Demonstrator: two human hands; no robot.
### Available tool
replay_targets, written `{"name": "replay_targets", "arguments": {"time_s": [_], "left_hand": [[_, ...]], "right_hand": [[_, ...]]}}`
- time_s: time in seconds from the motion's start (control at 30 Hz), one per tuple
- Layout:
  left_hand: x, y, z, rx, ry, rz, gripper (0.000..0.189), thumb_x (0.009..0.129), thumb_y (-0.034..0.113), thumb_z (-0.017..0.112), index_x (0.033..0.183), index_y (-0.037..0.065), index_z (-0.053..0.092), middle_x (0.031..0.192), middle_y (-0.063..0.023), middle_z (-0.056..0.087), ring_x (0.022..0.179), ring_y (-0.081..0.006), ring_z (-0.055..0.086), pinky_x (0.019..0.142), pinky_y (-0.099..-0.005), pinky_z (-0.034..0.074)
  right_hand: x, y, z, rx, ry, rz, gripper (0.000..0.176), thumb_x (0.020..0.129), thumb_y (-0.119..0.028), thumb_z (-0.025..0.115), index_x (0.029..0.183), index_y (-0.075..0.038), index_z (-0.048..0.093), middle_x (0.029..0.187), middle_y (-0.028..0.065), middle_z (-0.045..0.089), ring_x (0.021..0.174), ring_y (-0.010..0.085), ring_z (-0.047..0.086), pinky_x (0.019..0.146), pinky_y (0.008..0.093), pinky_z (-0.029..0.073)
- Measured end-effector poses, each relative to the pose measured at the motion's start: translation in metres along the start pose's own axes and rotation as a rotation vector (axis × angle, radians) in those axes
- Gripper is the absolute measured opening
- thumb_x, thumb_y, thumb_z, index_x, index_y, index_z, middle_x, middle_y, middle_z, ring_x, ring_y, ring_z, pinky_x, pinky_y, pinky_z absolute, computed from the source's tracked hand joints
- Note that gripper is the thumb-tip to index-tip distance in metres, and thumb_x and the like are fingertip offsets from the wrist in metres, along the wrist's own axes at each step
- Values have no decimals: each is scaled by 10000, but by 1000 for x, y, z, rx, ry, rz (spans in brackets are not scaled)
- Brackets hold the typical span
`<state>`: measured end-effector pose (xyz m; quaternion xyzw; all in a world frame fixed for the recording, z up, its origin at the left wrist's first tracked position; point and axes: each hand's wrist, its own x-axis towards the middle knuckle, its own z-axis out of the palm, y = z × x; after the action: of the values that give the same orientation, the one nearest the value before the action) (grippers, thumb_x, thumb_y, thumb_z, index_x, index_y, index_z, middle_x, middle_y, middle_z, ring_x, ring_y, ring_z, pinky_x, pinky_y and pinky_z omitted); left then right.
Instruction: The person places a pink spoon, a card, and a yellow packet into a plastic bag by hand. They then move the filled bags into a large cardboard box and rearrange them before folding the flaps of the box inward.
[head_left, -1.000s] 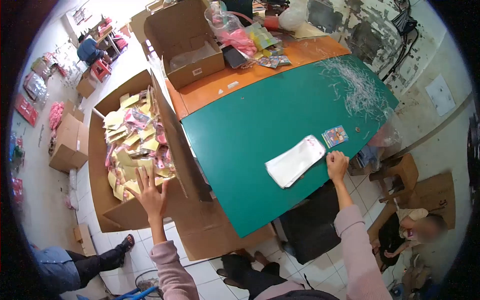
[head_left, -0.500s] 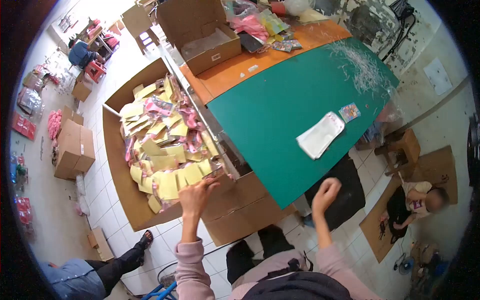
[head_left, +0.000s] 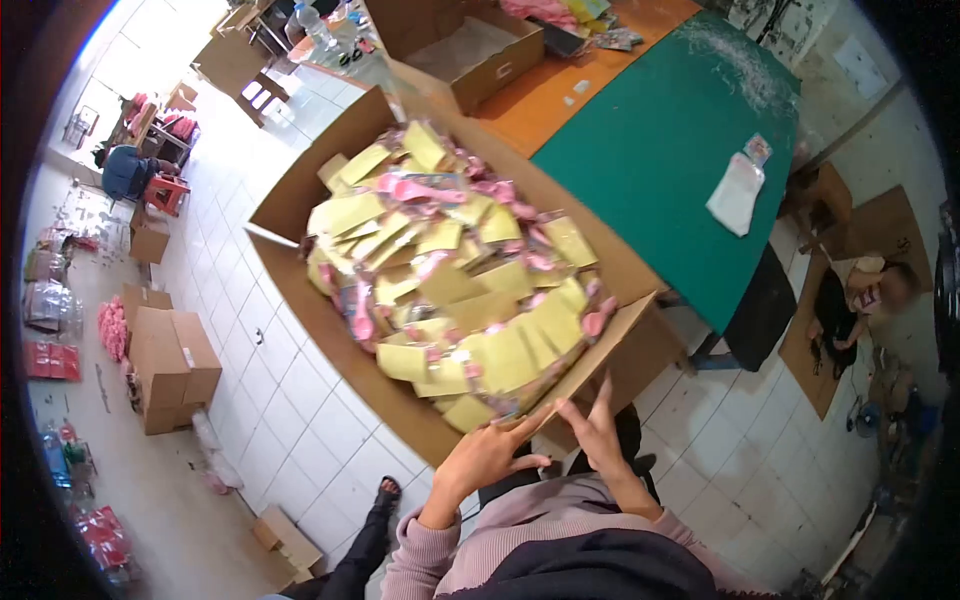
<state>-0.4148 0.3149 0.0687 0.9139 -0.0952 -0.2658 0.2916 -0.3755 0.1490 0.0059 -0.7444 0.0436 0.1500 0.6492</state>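
At the near short wall of the big cardboard box [head_left: 300,300] both grips now meet, which is the main change. A second ago the left grip [head_left: 488,457] lay spread on the packets and the right grip [head_left: 602,437] rested on the green tabletop [head_left: 640,140] beside the stack of clear bags [head_left: 737,192]. Half a second ago the right one hung in the air off the tabletop's edge. The view has also swung, so the box now fills the middle and the tabletop sits well beyond the right grip, up and to its right.

The right grip is open, fingers stretched flat against the box's near flap [head_left: 610,345]. The left grip reaches its fingertips to the cardboard rim just beside the right one. Whether it clamps that edge cannot be told.

The box stands on the tiled floor [head_left: 300,400] with its mouth up, heaped with yellow and pink packets [head_left: 460,290]. Its long axis runs away from the grips, up and to the left in the view, with the far short wall well apart from them. Its right long side lies against the tabletop's edge.

Beyond the box, far from both grips, a smaller open carton [head_left: 480,50] sits on the orange tabletop [head_left: 560,95].
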Motion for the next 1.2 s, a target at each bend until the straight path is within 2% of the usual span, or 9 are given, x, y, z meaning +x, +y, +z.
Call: {"name": "replay_targets", "arguments": {"time_s": [0.13, 0.27, 0.33, 0.53, 0.67, 0.8, 0.97, 1.07, 1.2], "left_hand": [[15, -84, -51, 142, 425, 147, 364, 807, 137, 567, 1170, 116, 547, 1281, -218, 401, 1157, -401, 425, 987, -467, 332], [86, -163, -148, 538, 856, -157, 736, 674, 519, 674, 1322, 313, 391, 1422, -210, 235, 1335, -445, 44, 950, -719, 83], [108, -189, -168, 483, 656, -355, 901, 604, 678, 625, 1373, 361, 280, 1445, -213, 178, 1333, -454, -34, 929, -738, 38], [80, -185, -161, 533, 209, -151, 897, 605, 654, 626, 1376, 383, 256, 1444, -203, 179, 1310, -485, 85, 929, -746, 63], [75, -214, -171, 614, 52, 47, 860, 639, 636, 622, 1374, 388, 251, 1459, -162, 158, 1295, -489, 150, 910, -762, 126], [103, -230, -257, 131, -304, 360, 564, 815, 484, 561, 1310, 242, 441, 1332, -153, 425, 1201, -316, 433, 990, -377, 348], [164, -300, -348, 529, 960, 34, 494, 771, 362, 596, 1174, 94, 492, 1034, -218, 537, 962, -374, 531, 823, -425, 444], [193, -344, -378, 392, 271, -45, 467, 759, 254, 572, 1140, -8, 501, 921, -279, 594, 894, -411, 580, 781, -458, 473], [198, -359, -372, 201, 322, 50, 384, 775, 135, 490, 1137, 9, 518, 888, -294, 589, 852, -425, 580, 771, -467, 473]], "right_hand": [[-7, -5, 24, -184, 166, 65, 313, 845, -122, 462, 1074, 79, 393, 898, 246, 543, 761, 287, 547, 675, 374, 429], [-20, -1, 22, -299, 299, 45, 224, 818, -68, 436, 981, 81, 395, 782, 235, 539, 663, 273, 542, 620, 368, 425], [-19, -1, 24, -322, 346, 56, 204, 815, -56, 427, 959, 84, 391, 744, 230, 538, 638, 288, 545, 604, 363, 423], [-12, -18, 25, -551, 284, 164, 334, 836, -37, 442, 1145, 62, 366, 1037, 252, 558, 942, 363, 561, 779, 378, 447], [10, -90, 42, -1137, 538, -277, 609, 828, -160, 583, 1333, -3, 282, 1360, 250, 293, 1232, 406, 329, 939, 429, 360], [117, -157, 87, -896, -113, -660, 672, 763, -421, 640, 1309, -120, 390, 1400, 187, 267, 1215, 371, 374, 967, 474, 351], [301, -136, 187, -938, -243, -534, 873, 631, -722, 569, 1357, -301, 329, 1442, 145, 216, 1262, 430, 289, 998, 523, 314], [347, -136, 248, -992, -233, -370, 914, 596, -745, 571, 1369, -342, 296, 1467, 120, 163, 1273, 492, 207, 1013, 570, 261], [361, -117, 303, -1189, -386, -124, 900, 590, -768, 543, 1345, -309, 368, 1479, 74, 141, 1307, 467, 135, 1008, 652, 151]]}}
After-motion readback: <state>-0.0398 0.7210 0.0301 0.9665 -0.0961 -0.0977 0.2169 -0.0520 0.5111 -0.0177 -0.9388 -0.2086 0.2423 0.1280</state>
